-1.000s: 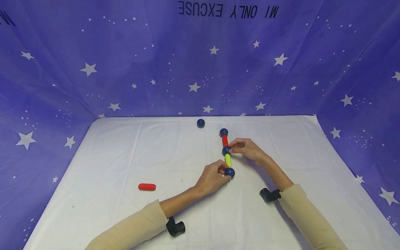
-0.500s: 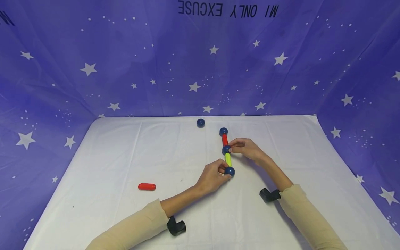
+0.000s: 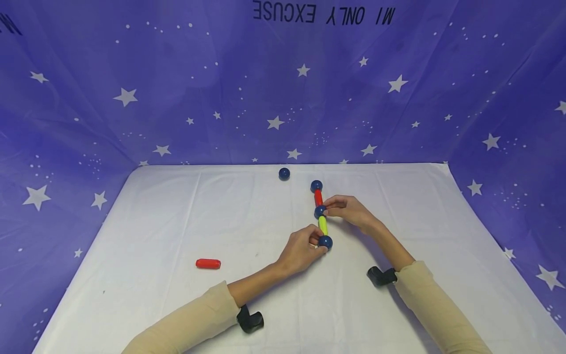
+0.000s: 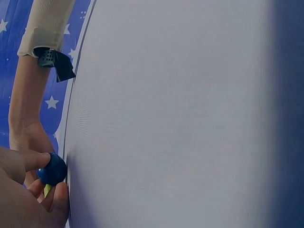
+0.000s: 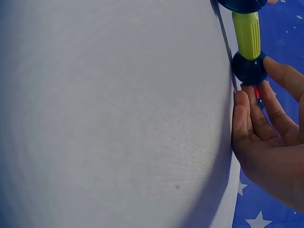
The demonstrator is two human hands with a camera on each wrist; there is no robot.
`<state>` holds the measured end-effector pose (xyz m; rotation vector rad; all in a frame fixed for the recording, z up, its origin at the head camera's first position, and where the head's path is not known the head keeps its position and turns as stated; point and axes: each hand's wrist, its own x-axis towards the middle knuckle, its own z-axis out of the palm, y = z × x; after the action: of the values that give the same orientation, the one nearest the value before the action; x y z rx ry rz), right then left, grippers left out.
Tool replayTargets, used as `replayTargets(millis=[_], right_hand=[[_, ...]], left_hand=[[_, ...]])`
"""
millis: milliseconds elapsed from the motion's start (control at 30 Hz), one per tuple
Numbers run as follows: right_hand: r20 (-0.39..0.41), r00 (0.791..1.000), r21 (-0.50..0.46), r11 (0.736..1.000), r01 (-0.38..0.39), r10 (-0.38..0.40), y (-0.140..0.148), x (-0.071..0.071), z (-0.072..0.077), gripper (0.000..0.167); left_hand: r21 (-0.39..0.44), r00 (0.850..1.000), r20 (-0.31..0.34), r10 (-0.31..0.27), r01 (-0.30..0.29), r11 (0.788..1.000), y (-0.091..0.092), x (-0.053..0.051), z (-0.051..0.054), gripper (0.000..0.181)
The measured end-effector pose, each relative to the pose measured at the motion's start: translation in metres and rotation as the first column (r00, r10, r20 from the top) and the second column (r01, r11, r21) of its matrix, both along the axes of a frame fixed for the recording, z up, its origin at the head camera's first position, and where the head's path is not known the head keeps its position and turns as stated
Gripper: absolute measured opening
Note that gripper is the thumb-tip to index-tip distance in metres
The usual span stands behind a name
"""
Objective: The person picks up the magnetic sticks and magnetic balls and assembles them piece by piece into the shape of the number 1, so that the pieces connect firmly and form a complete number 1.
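Observation:
A straight chain lies on the white cloth: a far blue ball (image 3: 316, 186), a red rod (image 3: 318, 198), a middle blue ball (image 3: 320, 212), a yellow-green rod (image 3: 323, 226) and a near blue ball (image 3: 325, 242). My left hand (image 3: 302, 250) pinches the near ball between thumb and fingers; the left wrist view shows this near ball (image 4: 52, 170) in that grip. With thumb and fingertips, my right hand (image 3: 351, 213) holds the middle ball from the right. In the right wrist view the yellow-green rod (image 5: 247, 35) meets the middle ball (image 5: 250, 69); the red rod is mostly hidden behind fingers.
A loose blue ball (image 3: 284, 174) sits near the table's back edge, left of the chain. Another red rod (image 3: 208, 264) lies apart at the left. Purple star-printed cloth (image 3: 274, 98) hangs behind and beside the white-covered table (image 3: 247, 211).
Both hands keep their grips on the chain. The chain's near end has shifted very slightly away from me; otherwise little differs.

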<state>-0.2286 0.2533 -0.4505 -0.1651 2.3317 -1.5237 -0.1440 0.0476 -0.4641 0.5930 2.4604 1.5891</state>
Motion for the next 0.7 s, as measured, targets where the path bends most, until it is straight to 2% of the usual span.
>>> replayTargets(millis=[400, 567, 700], right_hand=[[0.004, 1.0, 0.001, 1.0, 0.012, -0.012, 0.0, -0.001, -0.001, 0.037], [0.005, 1.0, 0.019, 1.0, 0.014, -0.014, 0.0, -0.001, -0.001, 0.037], [0.006, 1.0, 0.038, 0.999, 0.023, -0.023, -0.001, 0.0, -0.001, 0.037]], left_hand=[[-0.013, 1.0, 0.0, -0.006, 0.006, 1.0, 0.001, -0.001, 0.003, 0.026], [-0.011, 0.999, -0.017, -0.04, 0.04, 0.999, -0.006, 0.0, 0.003, 0.032], [-0.005, 0.997, -0.013, -0.082, 0.082, 0.997, -0.019, 0.003, 0.003, 0.041]])
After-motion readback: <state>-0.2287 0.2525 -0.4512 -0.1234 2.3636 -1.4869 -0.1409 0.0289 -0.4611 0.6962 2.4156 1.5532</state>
